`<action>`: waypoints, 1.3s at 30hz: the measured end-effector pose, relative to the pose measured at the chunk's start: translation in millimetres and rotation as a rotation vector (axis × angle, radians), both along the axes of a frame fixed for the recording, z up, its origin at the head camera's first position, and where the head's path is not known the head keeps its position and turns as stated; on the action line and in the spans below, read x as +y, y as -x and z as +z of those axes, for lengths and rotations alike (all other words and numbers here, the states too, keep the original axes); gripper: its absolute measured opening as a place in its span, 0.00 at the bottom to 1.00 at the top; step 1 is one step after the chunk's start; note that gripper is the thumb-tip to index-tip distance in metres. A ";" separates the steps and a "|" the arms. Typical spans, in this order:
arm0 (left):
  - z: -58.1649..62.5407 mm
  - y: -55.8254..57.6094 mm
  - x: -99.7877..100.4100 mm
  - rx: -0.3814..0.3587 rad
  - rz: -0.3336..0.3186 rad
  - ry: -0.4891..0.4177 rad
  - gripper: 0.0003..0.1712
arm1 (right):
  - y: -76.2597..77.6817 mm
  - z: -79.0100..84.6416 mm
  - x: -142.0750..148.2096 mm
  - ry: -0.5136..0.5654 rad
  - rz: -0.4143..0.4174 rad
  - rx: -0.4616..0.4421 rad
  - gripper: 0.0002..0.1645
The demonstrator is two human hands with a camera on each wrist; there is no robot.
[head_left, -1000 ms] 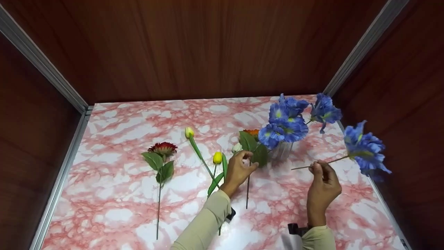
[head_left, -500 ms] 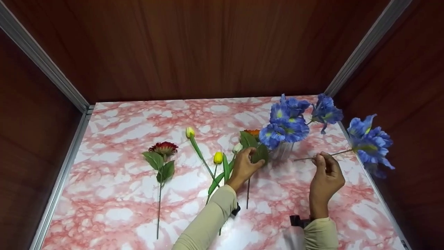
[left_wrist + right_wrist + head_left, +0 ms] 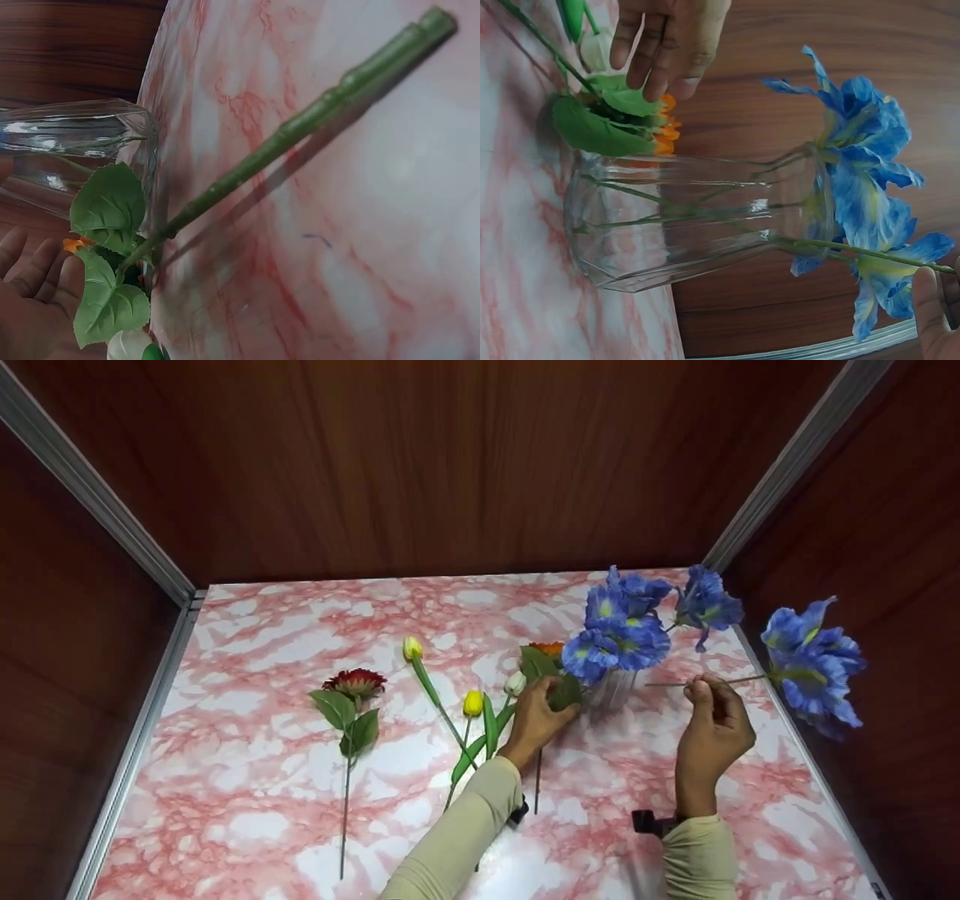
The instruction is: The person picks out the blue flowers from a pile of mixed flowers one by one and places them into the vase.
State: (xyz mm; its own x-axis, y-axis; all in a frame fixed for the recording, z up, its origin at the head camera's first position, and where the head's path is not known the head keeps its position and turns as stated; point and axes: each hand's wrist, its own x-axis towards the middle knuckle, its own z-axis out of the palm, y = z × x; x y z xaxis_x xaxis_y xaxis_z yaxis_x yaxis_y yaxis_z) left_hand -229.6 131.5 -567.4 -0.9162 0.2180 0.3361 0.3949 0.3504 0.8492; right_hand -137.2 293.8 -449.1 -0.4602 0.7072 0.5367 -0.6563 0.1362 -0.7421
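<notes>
My right hand pinches the thin stem of a blue iris between thumb and fingers. Its bloom points right, and the bare stem end points left towards the glass vase. Several blue irises stand in that clear vase, their stems visible through the glass. My left hand is beside the vase, fingers relaxed and holding nothing. It hovers by the leaves of an orange flower lying on the table. In the head view, the vase is largely hidden below the blooms.
On the pink marbled table lie a dark red flower, a pale yellow tulip, a yellow tulip and a white tulip. Brown wood panels with metal edges enclose three sides.
My right hand has moved up and slightly right with the iris, whose stem now lies more level. My left hand has shifted a little right, towards the vase.
</notes>
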 end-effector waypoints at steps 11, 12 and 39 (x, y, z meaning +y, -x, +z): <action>-0.9 9.4 6.6 0.041 -0.007 0.013 0.27 | 12.1 12.4 4.8 0.002 -0.053 -0.010 0.09; -1.7 9.7 7.1 0.041 -0.013 0.009 0.28 | 13.1 13.2 5.5 0.003 -0.054 -0.007 0.09; -28.9 10.3 41.9 -0.100 0.002 -0.137 0.43 | 35.9 8.5 26.8 0.149 -0.005 0.024 0.10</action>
